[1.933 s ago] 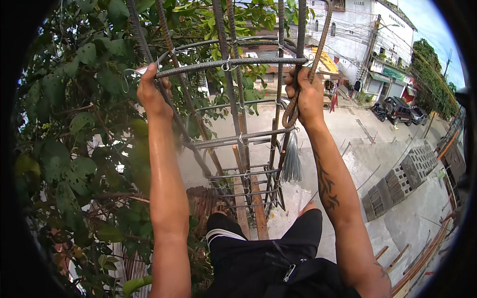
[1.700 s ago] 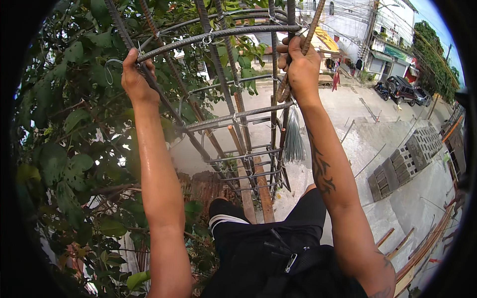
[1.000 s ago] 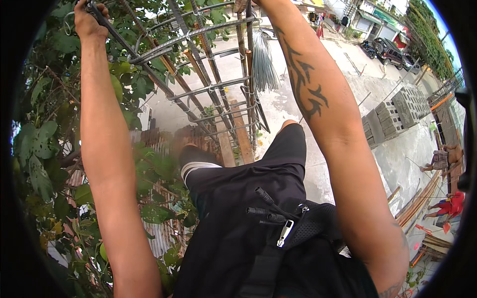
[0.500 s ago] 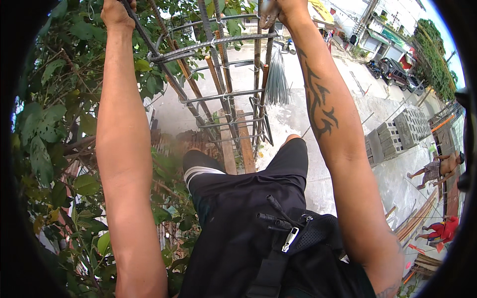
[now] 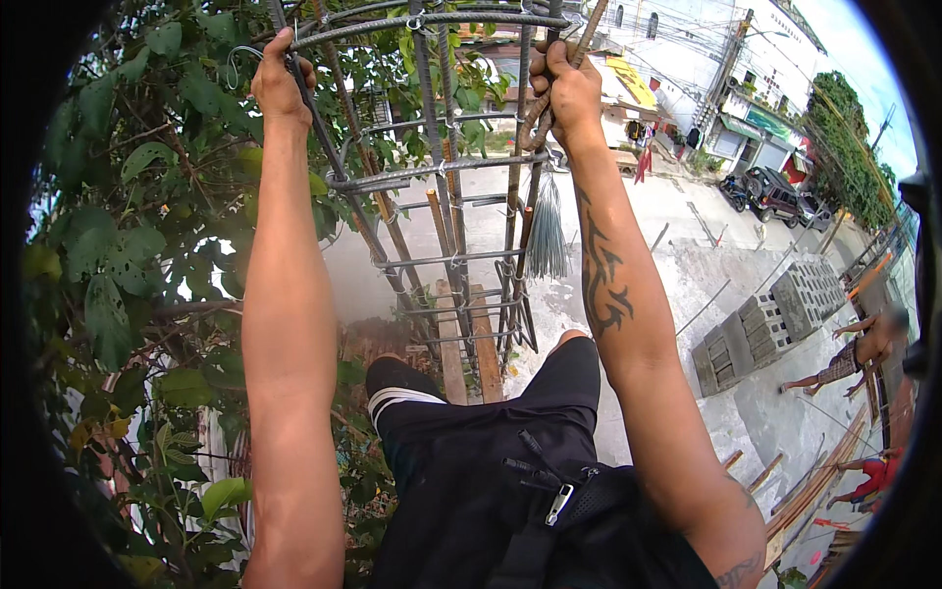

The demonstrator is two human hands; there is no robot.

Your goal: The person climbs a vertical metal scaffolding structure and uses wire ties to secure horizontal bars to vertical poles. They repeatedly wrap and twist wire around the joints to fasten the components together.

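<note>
Fingers (image 5: pixel 280 59) of my left hand (image 5: pixel 280 88) are curled tight round a slanting ribbed steel bar (image 5: pixel 339 177), dark and rough, at the left upper corner of the rebar cage (image 5: pixel 442 167). Right hand (image 5: pixel 567 93) is fisted shut on a vertical bar (image 5: pixel 538 123) at the cage's right side, together with a rusty brown rod (image 5: pixel 589 25) that sticks up past the knuckles. Both arms are stretched up and out, the right forearm bearing a dark tattoo (image 5: pixel 601 280).

Cage itself: long square column of ribbed bars with rectangular stirrups (image 5: pixel 432 172) tied on at intervals with thin wire, grey steel with rust patches, running away from my hands toward the ground. It sits straight ahead between both hands. A bundle of thin grey tie wires (image 5: pixel 546 240) hangs from the right side, just below my right hand.

Two wooden planks (image 5: pixel 469 344) lie under the cage's far end. Black shorts (image 5: pixel 471 461) and a black bag with a zip (image 5: pixel 559 501) are below the arms. Leafy green branches (image 5: pixel 128 245) crowd the left side. To the right lies a pale concrete slab (image 5: pixel 687 285) with stacks of grey hollow blocks (image 5: pixel 775 314), and another person (image 5: pixel 854 348) is bent over near them. Parked vehicles (image 5: pixel 770 191) stand further off.
</note>
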